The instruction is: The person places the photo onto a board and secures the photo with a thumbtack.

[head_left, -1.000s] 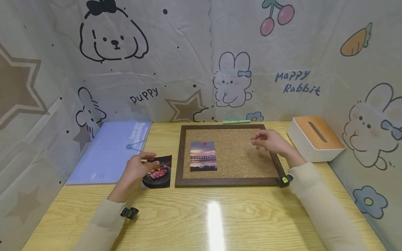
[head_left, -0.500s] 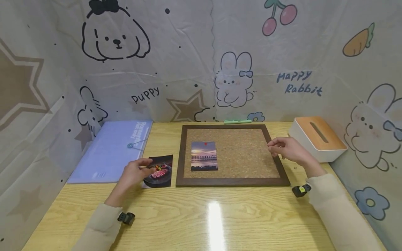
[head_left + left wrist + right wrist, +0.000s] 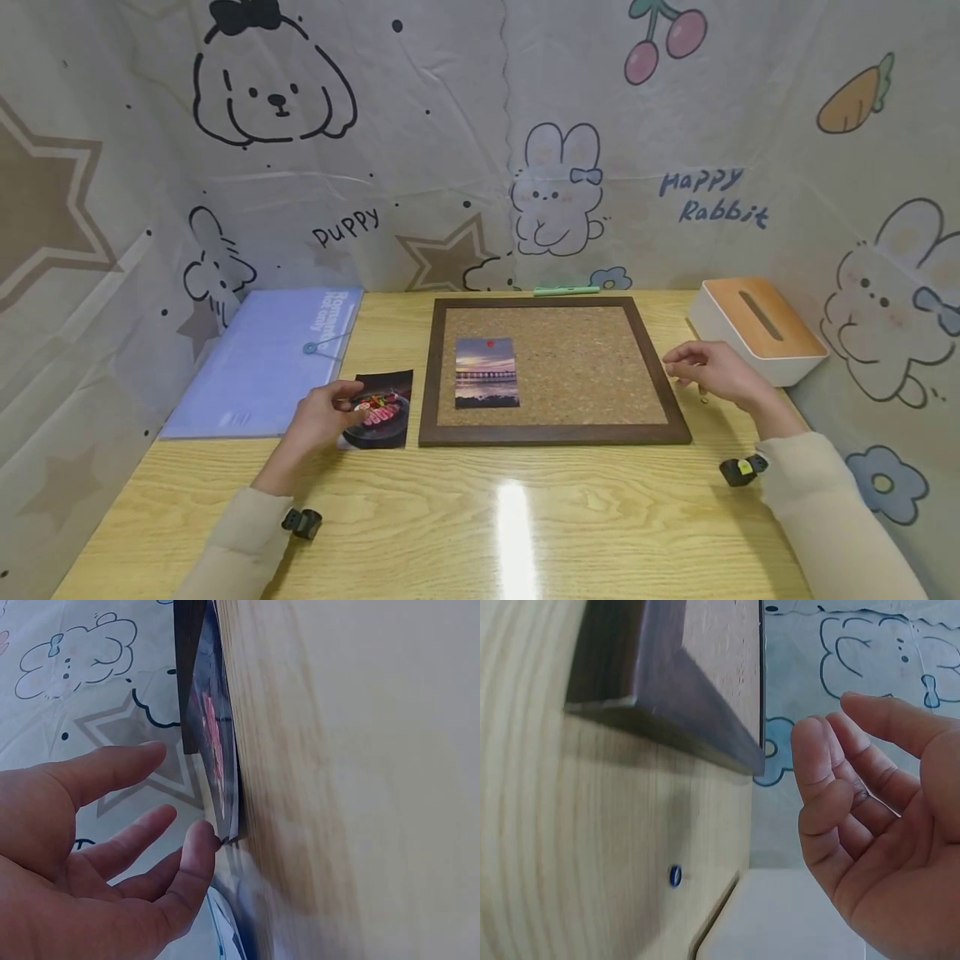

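Note:
My left hand (image 3: 318, 419) hovers at the left edge of a photo (image 3: 392, 423) of sliced meat on a dark plate, lying left of the corkboard (image 3: 585, 367). In the left wrist view its fingers are loosely bent and spread, the little fingertip right at the photo's corner. My right hand (image 3: 718, 372) hangs above the table just beyond the board's right frame, fingers loosely curled around nothing. Below it lies a tiny blue-rimmed oval piece (image 3: 676, 875). A sunset pier photo (image 3: 486, 379) sits on the board's left part under a red pushpin (image 3: 491, 343).
A lilac document folder (image 3: 247, 367) with a string closure lies at the left. A white tissue box (image 3: 780, 367) with a wooden lid stands at the right. Behind the board lies a green pen (image 3: 566, 291). A printed cloth (image 3: 450, 150) encloses the table's back and sides.
My right hand has moved from over the corkboard to the right, past its frame, and down toward the small piece. The left hand has stayed nearly still at the meat photo.

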Demonstrator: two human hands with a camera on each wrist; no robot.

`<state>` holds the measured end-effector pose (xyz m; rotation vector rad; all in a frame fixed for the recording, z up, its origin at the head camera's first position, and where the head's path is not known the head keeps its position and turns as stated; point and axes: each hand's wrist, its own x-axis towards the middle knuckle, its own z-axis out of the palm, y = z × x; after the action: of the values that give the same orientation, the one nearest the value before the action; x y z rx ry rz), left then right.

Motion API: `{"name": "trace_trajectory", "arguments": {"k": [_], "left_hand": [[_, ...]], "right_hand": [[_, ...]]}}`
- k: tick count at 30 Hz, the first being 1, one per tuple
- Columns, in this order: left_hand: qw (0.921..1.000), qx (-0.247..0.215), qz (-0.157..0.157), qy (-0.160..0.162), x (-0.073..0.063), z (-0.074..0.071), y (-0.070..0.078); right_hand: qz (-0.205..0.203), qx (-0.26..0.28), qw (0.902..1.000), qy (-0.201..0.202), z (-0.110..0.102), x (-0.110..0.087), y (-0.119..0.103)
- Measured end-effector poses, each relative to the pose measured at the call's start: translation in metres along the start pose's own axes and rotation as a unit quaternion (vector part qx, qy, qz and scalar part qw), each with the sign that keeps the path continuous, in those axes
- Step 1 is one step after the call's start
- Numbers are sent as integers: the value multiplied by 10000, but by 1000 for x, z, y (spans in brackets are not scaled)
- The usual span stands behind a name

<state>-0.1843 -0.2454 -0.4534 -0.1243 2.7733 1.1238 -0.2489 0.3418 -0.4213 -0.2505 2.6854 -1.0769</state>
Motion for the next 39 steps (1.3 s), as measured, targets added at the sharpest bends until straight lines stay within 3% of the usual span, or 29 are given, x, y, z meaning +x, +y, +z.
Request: {"name": "trace_trajectory", "arguments": {"k": [15,23,28,39], "left_hand": [[9994,343,69,23,-1,1,-1],[9987,495,-85,-64,0,5,2],[9981,618,14,-6,0,6,3],[9972,700,277,5,0,7,5]], "right_hand": [[373,-86,9991,-169,-7,-16,24],[620,-43,9977,-277,-8,-20,39],[889,-34,9957,-262,-6,-20,47],[1019,-33,9947,-161,-4,-21,54]]}}
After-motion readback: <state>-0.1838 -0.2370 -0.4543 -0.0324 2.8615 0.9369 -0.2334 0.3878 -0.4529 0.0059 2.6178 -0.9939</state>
